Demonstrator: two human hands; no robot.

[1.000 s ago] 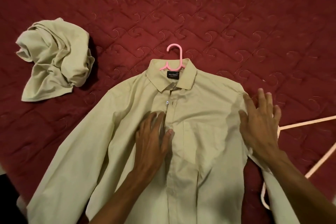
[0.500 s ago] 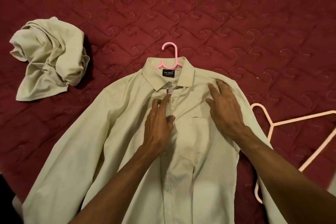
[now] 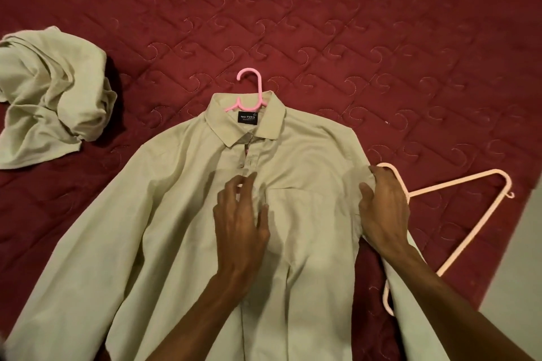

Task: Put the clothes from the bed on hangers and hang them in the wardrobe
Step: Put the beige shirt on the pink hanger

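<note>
pink hanger (image 3: 249,90): only the hook and neck show above the collar; the shoulders are hidden inside the shirt (image 3: 181,214).
shirt: hem and both cuffs are cut off by the bottom of frame; the lower-left sleeve end is blurred.
left hand (image 3: 240,223): covers a stretch of the placket, so the buttons beneath are unseen.
right hand (image 3: 384,208): fingertips are out of sight at the shirt's side seam; gripping or pressing, cannot tell.
pale hanger (image 3: 457,182): by the bed's right edge; the hook is partly behind the right hand and one arm runs under the sleeve.
crumpled garment (image 3: 52,97): clipped by the left of frame; type unclear.
collar label (image 3: 247,118): second line too small to read.
</note>
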